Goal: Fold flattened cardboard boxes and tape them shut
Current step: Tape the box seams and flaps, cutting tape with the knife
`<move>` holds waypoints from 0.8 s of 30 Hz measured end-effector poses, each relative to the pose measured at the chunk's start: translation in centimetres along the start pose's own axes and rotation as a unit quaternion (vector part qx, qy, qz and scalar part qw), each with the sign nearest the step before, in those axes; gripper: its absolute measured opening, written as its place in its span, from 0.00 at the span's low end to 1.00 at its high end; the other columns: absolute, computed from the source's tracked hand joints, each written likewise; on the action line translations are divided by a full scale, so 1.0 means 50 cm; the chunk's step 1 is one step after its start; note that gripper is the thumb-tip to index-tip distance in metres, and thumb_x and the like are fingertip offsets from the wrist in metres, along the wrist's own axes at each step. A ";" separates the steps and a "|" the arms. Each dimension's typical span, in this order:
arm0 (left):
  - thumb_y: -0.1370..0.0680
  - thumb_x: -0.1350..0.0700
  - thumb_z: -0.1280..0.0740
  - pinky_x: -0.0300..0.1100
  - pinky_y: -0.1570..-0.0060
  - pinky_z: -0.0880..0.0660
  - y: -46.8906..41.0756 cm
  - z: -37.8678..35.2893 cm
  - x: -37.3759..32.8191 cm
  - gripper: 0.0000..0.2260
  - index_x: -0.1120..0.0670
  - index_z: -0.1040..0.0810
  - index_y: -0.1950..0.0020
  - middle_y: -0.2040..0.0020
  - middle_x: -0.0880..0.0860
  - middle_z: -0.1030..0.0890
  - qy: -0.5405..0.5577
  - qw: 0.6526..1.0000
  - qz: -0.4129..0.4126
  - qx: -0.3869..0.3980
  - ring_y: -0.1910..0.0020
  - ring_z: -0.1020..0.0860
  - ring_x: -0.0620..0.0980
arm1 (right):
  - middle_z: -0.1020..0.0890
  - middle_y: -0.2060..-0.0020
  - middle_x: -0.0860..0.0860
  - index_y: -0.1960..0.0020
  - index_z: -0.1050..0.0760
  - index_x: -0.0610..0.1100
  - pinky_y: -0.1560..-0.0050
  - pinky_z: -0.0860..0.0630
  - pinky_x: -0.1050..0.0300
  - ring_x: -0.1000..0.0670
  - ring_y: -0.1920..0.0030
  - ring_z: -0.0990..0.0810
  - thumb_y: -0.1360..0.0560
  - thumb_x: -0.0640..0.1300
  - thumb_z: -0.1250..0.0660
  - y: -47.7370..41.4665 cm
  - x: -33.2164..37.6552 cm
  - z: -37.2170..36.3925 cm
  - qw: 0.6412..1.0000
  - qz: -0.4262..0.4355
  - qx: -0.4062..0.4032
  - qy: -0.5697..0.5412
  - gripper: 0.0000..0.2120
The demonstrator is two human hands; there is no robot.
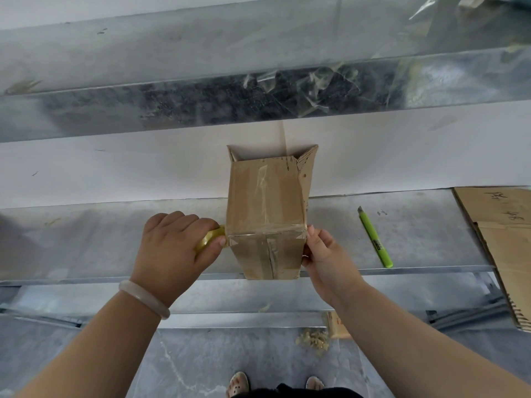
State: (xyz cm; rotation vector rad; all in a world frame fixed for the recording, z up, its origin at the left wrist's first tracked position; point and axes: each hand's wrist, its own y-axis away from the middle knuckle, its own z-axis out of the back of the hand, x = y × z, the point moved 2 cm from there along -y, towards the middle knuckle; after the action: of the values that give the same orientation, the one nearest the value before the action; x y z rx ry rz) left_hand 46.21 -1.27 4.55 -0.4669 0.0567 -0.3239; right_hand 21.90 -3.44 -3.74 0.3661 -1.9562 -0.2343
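While the cardboard box (265, 202) lies on its side at the near edge of the metal table (115, 234), its near end faces the person, flaps closed and taped along the centre seam. The far end is open, flaps (307, 156) splayed.

- Left hand (175, 248): fingers curled round a yellowish tape roll (211, 238), held against the box's near left corner.
- Right hand (319, 257): thumb on the near right corner, fingers bent against the right wall and partly hidden; it seems to pin the box and the tape end there.
- 1 band of clear tape (267, 228) runs across the near top edge between the 2 hands.

Risks, as judged:
- Box overhangs the table lip slightly; a hard pull to the left could drag it off if the right hand slackens.
- Uneven tension would wrinkle the band or lift its right end.
- The roll sits tight to the corner, so the tape may fold onto itself and stick.
- The green utility knife (375, 239) lies well to the right; a reach for it would free the corner and could loosen the band.
- Open far end leaves the walls soft; pressure could skew the box.
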 end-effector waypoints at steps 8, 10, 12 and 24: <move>0.22 0.43 0.42 0.48 0.56 0.32 0.005 -0.001 0.000 0.17 0.52 0.19 0.57 0.65 0.48 0.21 0.008 1.000 0.012 -0.015 0.66 0.24 0.52 | 0.18 0.55 0.37 0.53 0.20 0.42 0.46 0.24 0.46 0.42 0.52 0.23 0.36 0.56 0.23 0.007 -0.038 0.027 0.997 -0.010 -0.066 0.029 0.21; 0.22 0.43 0.41 0.48 0.56 0.32 0.001 0.000 -0.003 0.16 0.52 0.19 0.57 0.65 0.48 0.21 0.008 1.000 0.010 -0.021 0.66 0.24 0.52 | 0.17 0.52 0.38 0.50 0.19 0.44 0.48 0.22 0.50 0.43 0.53 0.21 0.27 0.46 0.27 0.012 -0.035 0.039 0.994 -0.025 -0.098 0.046 0.08; 0.22 0.43 0.41 0.48 0.55 0.32 -0.004 -0.002 -0.005 0.16 0.51 0.19 0.57 0.65 0.47 0.21 0.006 1.000 0.008 -0.020 0.65 0.25 0.52 | 0.16 0.53 0.44 0.47 0.19 0.47 0.47 0.20 0.51 0.48 0.53 0.18 0.21 0.42 0.33 0.017 -0.020 0.048 0.985 0.009 -0.160 0.066 0.06; 0.23 0.42 0.41 0.47 0.55 0.33 0.002 -0.008 -0.006 0.16 0.50 0.19 0.56 0.64 0.46 0.21 0.027 0.999 0.017 -0.014 0.64 0.24 0.51 | 0.25 0.33 0.50 0.32 0.26 0.45 0.29 0.32 0.53 0.44 0.28 0.31 0.18 0.52 0.43 0.014 0.105 -0.008 0.645 0.533 0.024 0.547 0.19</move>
State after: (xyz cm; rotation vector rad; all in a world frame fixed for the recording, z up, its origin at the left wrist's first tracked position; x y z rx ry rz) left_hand 45.90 -1.29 4.14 -0.4835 0.1215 -0.3018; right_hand 20.21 -4.68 1.12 -0.5746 -0.6744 0.6915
